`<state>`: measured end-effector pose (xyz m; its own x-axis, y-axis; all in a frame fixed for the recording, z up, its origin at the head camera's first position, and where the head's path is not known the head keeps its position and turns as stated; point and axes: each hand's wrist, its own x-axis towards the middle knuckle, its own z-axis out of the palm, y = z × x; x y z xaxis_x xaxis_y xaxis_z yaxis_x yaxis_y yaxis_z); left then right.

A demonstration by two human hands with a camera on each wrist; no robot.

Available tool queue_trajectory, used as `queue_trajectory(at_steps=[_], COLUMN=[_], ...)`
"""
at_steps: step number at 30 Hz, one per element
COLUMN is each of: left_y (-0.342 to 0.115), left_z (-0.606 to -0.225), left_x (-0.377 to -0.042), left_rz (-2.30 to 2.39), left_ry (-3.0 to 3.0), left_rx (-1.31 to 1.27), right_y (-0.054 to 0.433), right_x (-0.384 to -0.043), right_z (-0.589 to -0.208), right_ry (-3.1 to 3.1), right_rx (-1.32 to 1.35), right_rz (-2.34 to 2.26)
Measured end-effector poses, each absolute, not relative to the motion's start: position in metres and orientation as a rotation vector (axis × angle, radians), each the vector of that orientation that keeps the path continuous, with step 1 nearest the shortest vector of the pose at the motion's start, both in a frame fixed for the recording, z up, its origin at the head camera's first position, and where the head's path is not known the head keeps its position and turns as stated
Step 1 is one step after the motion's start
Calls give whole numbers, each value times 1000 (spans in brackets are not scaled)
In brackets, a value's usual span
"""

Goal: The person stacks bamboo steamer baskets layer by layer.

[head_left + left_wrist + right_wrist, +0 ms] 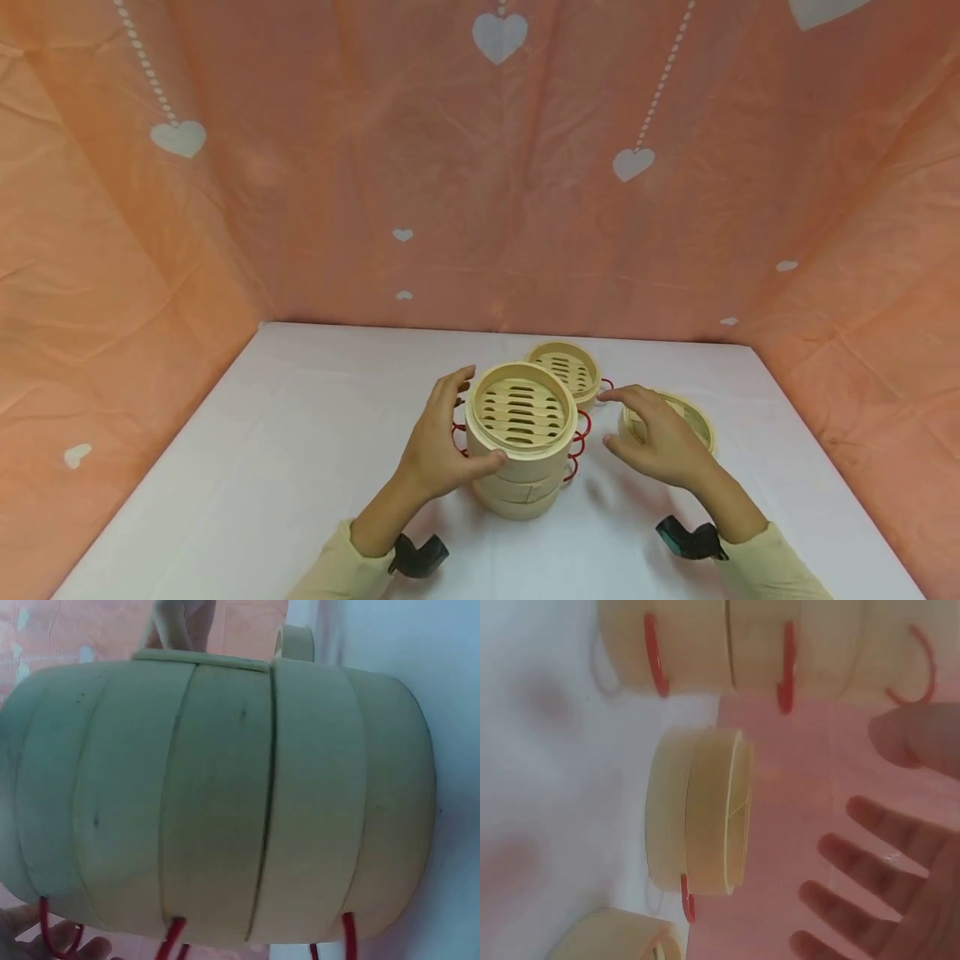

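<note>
A stack of small bamboo steamer baskets (521, 477) stands on the white table, its slatted top basket facing up. Red loop handles stick out at its sides. My left hand (442, 446) is at the stack's left side, thumb in front and fingers spread behind; whether it touches the stack I cannot tell. In the left wrist view its fingertips (94, 949) show beside a red loop. To the right of the stack, my right hand (663, 437) hovers with fingers spread and holds nothing. It partly hides a bamboo steamer basket (703, 423) behind it.
Another bamboo steamer basket (568, 367) stands behind the stack, partly hidden by it. The white table (337, 392) ends at orange cloth walls (450, 167) with white hearts at the back and both sides.
</note>
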<state>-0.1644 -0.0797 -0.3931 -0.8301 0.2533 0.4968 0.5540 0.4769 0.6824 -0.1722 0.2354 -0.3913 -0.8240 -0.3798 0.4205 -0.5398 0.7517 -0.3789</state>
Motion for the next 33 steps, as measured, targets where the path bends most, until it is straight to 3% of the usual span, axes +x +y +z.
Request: queue_trajectory(at_steps=[17,33], left_y=[-79,-78], left_z=[-399,-399], left_x=[-171,-170], left_rz=[-1436,-1456], left_ry=[-2449,-2435], left_rx=[-734,-727], right_y=[209,198], right_x=[-230,-249], right_z=[-399,-412], right_ry=[-2691,-2727], right_rx=[827,829], right_rz=[702,865])
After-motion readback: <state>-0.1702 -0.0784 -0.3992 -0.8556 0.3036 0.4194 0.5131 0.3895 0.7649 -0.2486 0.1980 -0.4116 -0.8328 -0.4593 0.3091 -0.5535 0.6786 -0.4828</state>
